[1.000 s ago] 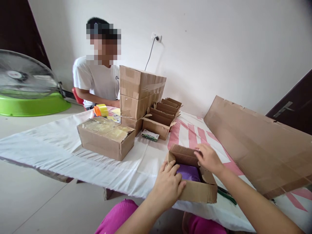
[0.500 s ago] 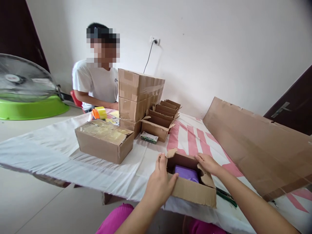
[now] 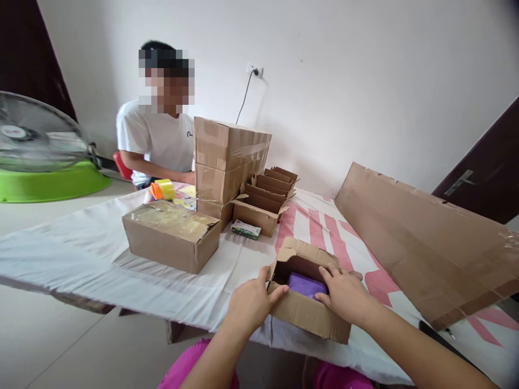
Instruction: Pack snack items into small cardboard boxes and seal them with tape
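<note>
A small cardboard box (image 3: pixel 310 319) stands at the table's near edge, its top open and one flap raised at the back. Inside it lies a purple packet (image 3: pixel 306 284), partly hidden by the box walls. My left hand (image 3: pixel 251 300) grips the box's left corner, thumb over the front rim and fingers on the left side. At the opposite end, my right hand (image 3: pixel 344 292) holds the right side of the box, with thumb and fingertips reaching over the opening beside the packet.
A taped cardboard box (image 3: pixel 170 237) sits to the left. Behind are stacked cartons (image 3: pixel 213 143), a row of open boxes (image 3: pixel 259 213), a small printed box (image 3: pixel 245 229) and tape rolls (image 3: pixel 162 189). A large cardboard sheet (image 3: pixel 417 237) leans at right. A person (image 3: pixel 156 135) sits across.
The back flap of the box has come up into view. My right hand has moved from the back right corner towards the front, its thumb now at the front rim.
</note>
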Demonstrator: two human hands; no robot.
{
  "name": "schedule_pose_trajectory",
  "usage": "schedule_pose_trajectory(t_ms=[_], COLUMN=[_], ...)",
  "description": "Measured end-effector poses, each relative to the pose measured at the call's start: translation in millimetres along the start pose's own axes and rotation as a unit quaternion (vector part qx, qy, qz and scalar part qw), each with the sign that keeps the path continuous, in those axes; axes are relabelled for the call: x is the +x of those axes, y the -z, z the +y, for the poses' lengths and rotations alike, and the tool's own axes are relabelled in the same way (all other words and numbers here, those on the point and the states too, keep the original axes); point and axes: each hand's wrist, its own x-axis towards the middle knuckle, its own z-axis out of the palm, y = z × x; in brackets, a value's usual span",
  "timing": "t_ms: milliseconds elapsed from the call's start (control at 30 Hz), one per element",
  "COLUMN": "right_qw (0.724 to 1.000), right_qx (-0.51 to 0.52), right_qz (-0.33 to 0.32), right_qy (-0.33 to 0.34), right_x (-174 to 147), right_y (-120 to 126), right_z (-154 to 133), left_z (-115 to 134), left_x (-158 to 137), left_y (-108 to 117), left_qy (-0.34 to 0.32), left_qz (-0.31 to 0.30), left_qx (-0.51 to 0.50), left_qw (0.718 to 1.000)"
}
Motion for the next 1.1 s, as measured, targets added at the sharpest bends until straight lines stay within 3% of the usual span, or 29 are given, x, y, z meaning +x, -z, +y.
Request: schedule_pose_trajectory(t_ms=[67,167,267,400,533,667,800,900,1000,1100], right_qw=[0.999,0.992,0.975,0.961,0.971,0.970,0.922,0.892,0.903,0.933], right_qx=[0.008,0.119,0.219,0.269,0.231,0.234,0.369,0.432,0.405,0.330], right_qz=[-0.015,-0.045,-0.001,0.042,0.020,0.047,0.056,0.005,-0.035,0.061], right_qy=[-0.028,0.007,0.041,0.044,0.061,0.051,0.102,0.132,0.140,0.133], right_x=[-1,3,7,7,4,2,-8,-22,-33,-34], right_y=[-7,-27,-48,-56,-38,-28,-38,-50,-59,-59], right_z=[11,30,44,45,40,52,86,111,122,112], left_z=[0,3,6,3,-2,-9,-14,-16,-17,-19], left_x=[-2,-2,2,13,20,21,21,22,24,25], left_y=[0,-3,-11,-21,-26,-24,-18,-16,-16,-19], left_qy=[-0.025,-0.087,-0.173,-0.164,-0.136,-0.127,-0.127,-0.121,-0.125,-0.138], left_qz=[0.050,0.168,0.207,0.163,0.123,0.069,0.004,-0.025,-0.028,-0.033], left_qx=[0.016,0.009,-0.025,-0.046,-0.082,-0.124,-0.172,-0.187,-0.192,-0.201], left_qw=[0.998,0.982,0.963,0.972,0.980,0.982,0.977,0.974,0.973,0.969])
